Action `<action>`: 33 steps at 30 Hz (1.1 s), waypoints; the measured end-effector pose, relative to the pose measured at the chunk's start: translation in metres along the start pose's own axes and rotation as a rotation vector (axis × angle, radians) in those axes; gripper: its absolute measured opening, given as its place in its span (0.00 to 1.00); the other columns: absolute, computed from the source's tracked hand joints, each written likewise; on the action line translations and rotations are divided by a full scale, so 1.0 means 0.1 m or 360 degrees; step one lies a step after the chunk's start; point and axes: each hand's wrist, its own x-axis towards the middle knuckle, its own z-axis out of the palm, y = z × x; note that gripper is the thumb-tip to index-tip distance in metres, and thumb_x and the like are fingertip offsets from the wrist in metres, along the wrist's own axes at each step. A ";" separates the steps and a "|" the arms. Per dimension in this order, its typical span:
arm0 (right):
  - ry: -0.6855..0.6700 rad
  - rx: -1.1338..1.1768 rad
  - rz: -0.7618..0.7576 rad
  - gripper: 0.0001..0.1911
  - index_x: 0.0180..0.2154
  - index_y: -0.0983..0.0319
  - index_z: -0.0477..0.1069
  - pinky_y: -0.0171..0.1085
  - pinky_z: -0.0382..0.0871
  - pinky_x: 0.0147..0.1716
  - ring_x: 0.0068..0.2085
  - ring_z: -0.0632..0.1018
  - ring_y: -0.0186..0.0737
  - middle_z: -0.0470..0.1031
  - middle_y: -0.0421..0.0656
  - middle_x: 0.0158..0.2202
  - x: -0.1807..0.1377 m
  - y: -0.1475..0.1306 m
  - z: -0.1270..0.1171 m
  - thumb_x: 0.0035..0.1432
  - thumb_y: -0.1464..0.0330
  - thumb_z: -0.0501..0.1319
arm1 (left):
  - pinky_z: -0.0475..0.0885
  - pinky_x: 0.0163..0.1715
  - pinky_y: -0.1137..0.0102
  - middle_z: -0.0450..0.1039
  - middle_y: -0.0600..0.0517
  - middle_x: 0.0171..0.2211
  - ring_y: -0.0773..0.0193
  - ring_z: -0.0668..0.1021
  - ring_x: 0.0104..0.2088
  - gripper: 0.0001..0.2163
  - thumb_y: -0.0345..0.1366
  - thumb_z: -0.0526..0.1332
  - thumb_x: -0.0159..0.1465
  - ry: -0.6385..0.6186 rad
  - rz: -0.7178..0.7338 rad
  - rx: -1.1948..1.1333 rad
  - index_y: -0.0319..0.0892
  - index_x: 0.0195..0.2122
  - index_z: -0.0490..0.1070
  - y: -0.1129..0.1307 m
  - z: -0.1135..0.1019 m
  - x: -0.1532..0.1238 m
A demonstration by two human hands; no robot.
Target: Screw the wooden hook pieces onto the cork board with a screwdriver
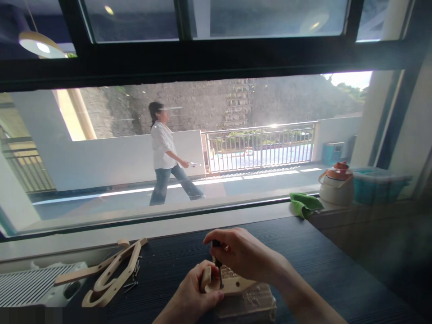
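Observation:
My left hand (pixel 199 290) is closed around the curved end of a pale wooden piece (pixel 236 284) with holes in it. Above it, my right hand (pixel 238 252) grips the dark handle of a screwdriver (pixel 216 243). The screwdriver's thin shaft points down and its tip meets the wood beside my left fingers. Beneath the wooden piece lies a block wrapped in clear plastic (pixel 248 303). More bent wooden pieces (pixel 118 272) lie on the dark table to the left, with several loose screws (pixel 132 279) next to them.
At the far left is a white ribbed device (pixel 27 283). A green cloth (pixel 305 204), a jug with an orange lid (pixel 336 185) and a teal bin (pixel 380 185) stand along the windowsill at right. Outside the window, a person (pixel 164 153) walks past a railing (pixel 259 148).

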 end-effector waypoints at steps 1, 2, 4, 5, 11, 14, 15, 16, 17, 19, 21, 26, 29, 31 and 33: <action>0.0019 -0.0007 0.0023 0.14 0.43 0.58 0.73 0.30 0.60 0.29 0.30 0.73 0.33 0.75 0.40 0.30 0.01 0.02 0.01 0.57 0.66 0.54 | 0.61 0.30 0.75 0.64 0.57 0.29 0.69 0.65 0.29 0.11 0.34 0.62 0.51 0.0004 -0.0005 0.0006 0.40 0.35 0.65 -0.01 0.00 0.00; 0.0038 -0.0017 0.0049 0.13 0.42 0.58 0.73 0.30 0.60 0.29 0.30 0.73 0.33 0.75 0.40 0.30 0.01 0.04 0.01 0.57 0.65 0.54 | 0.61 0.30 0.75 0.63 0.57 0.28 0.69 0.64 0.29 0.11 0.33 0.62 0.50 0.0005 -0.0012 0.0007 0.40 0.35 0.65 -0.01 0.00 0.00; 0.0069 -0.0039 0.0096 0.13 0.41 0.58 0.73 0.30 0.60 0.28 0.30 0.73 0.34 0.75 0.41 0.29 0.02 0.07 0.02 0.56 0.63 0.55 | 0.60 0.29 0.75 0.62 0.58 0.28 0.69 0.63 0.29 0.12 0.32 0.62 0.50 0.0001 -0.0023 0.0005 0.40 0.35 0.65 -0.03 -0.01 0.00; 0.0079 -0.0049 0.0104 0.13 0.41 0.58 0.73 0.31 0.60 0.28 0.30 0.74 0.34 0.76 0.41 0.29 0.02 0.07 0.03 0.56 0.63 0.56 | 0.60 0.29 0.75 0.61 0.58 0.28 0.69 0.63 0.29 0.12 0.32 0.62 0.50 -0.0001 -0.0024 0.0007 0.40 0.36 0.65 -0.03 -0.01 0.00; 0.0117 -0.0192 -0.0026 0.14 0.43 0.59 0.73 0.32 0.62 0.34 0.35 0.75 0.35 0.77 0.42 0.37 -0.02 0.00 -0.01 0.56 0.66 0.55 | 0.60 0.29 0.75 0.60 0.58 0.27 0.70 0.62 0.28 0.10 0.32 0.61 0.51 -0.0004 -0.0005 0.0016 0.40 0.34 0.64 -0.04 -0.01 0.01; 0.0113 -0.0165 -0.0114 0.15 0.45 0.59 0.73 0.31 0.62 0.36 0.36 0.74 0.33 0.76 0.42 0.41 -0.04 -0.04 -0.03 0.58 0.70 0.53 | 0.60 0.29 0.75 0.60 0.58 0.27 0.70 0.61 0.28 0.11 0.34 0.62 0.52 -0.0032 -0.0021 -0.0032 0.40 0.34 0.62 -0.01 0.00 0.01; 0.0100 -0.0135 -0.0129 0.15 0.45 0.60 0.73 0.30 0.62 0.35 0.36 0.74 0.33 0.76 0.41 0.39 -0.04 -0.05 -0.03 0.58 0.70 0.53 | 0.60 0.29 0.75 0.60 0.58 0.27 0.70 0.62 0.28 0.11 0.35 0.62 0.52 -0.0046 -0.0017 -0.0039 0.40 0.33 0.62 0.00 0.00 0.01; 0.0088 -0.0105 -0.0139 0.15 0.44 0.60 0.73 0.30 0.61 0.34 0.35 0.74 0.32 0.76 0.41 0.38 -0.04 -0.05 -0.03 0.58 0.70 0.53 | 0.60 0.29 0.75 0.60 0.58 0.27 0.70 0.62 0.28 0.11 0.35 0.62 0.52 -0.0057 -0.0010 -0.0039 0.40 0.33 0.62 0.00 0.00 0.01; 0.0081 -0.0085 -0.0142 0.14 0.44 0.60 0.73 0.29 0.61 0.33 0.34 0.74 0.31 0.77 0.40 0.37 -0.03 -0.05 -0.03 0.58 0.70 0.53 | 0.60 0.29 0.75 0.60 0.58 0.27 0.69 0.62 0.29 0.10 0.35 0.62 0.52 -0.0058 -0.0003 -0.0030 0.41 0.33 0.62 0.01 -0.01 0.01; 0.0082 -0.0076 -0.0122 0.13 0.42 0.60 0.74 0.29 0.61 0.31 0.32 0.73 0.31 0.76 0.40 0.34 -0.02 -0.03 -0.02 0.58 0.69 0.54 | 0.61 0.30 0.74 0.61 0.57 0.28 0.69 0.62 0.29 0.09 0.35 0.62 0.52 -0.0039 0.0006 0.0024 0.40 0.33 0.63 -0.01 -0.01 0.01; 0.0104 -0.0094 -0.0072 0.13 0.41 0.60 0.74 0.30 0.61 0.30 0.31 0.73 0.31 0.76 0.40 0.32 -0.01 0.00 -0.02 0.58 0.67 0.55 | 0.61 0.31 0.74 0.61 0.57 0.28 0.68 0.63 0.30 0.10 0.33 0.61 0.51 -0.0006 0.0009 0.0085 0.40 0.34 0.64 -0.06 -0.02 0.02; 0.0152 -0.0209 -0.0009 0.12 0.40 0.61 0.74 0.31 0.61 0.31 0.31 0.74 0.34 0.76 0.42 0.32 0.00 0.00 -0.01 0.58 0.67 0.54 | 0.62 0.32 0.74 0.62 0.57 0.29 0.67 0.64 0.31 0.12 0.34 0.62 0.50 0.0012 0.0027 0.0121 0.41 0.36 0.66 -0.17 -0.03 0.05; 0.0143 -0.0291 -0.0046 0.14 0.42 0.60 0.74 0.32 0.61 0.33 0.34 0.75 0.36 0.77 0.43 0.36 -0.03 -0.05 -0.02 0.57 0.68 0.54 | 0.63 0.32 0.74 0.64 0.56 0.29 0.67 0.65 0.31 0.12 0.37 0.62 0.50 -0.0007 0.0033 0.0070 0.41 0.36 0.65 -0.15 -0.03 0.05; 0.0129 -0.0295 -0.0091 0.16 0.45 0.60 0.73 0.32 0.62 0.35 0.37 0.75 0.37 0.76 0.43 0.40 -0.05 -0.08 -0.03 0.57 0.69 0.53 | 0.63 0.32 0.74 0.64 0.57 0.29 0.67 0.65 0.31 0.12 0.37 0.62 0.51 -0.0016 0.0027 0.0055 0.41 0.35 0.66 -0.11 -0.02 0.04; 0.0101 -0.0259 -0.0140 0.17 0.47 0.59 0.72 0.32 0.62 0.38 0.40 0.75 0.37 0.76 0.43 0.42 -0.06 -0.10 -0.03 0.57 0.70 0.52 | 0.62 0.32 0.74 0.64 0.57 0.28 0.67 0.65 0.30 0.11 0.37 0.62 0.52 -0.0017 0.0015 0.0049 0.40 0.35 0.66 -0.08 -0.02 0.03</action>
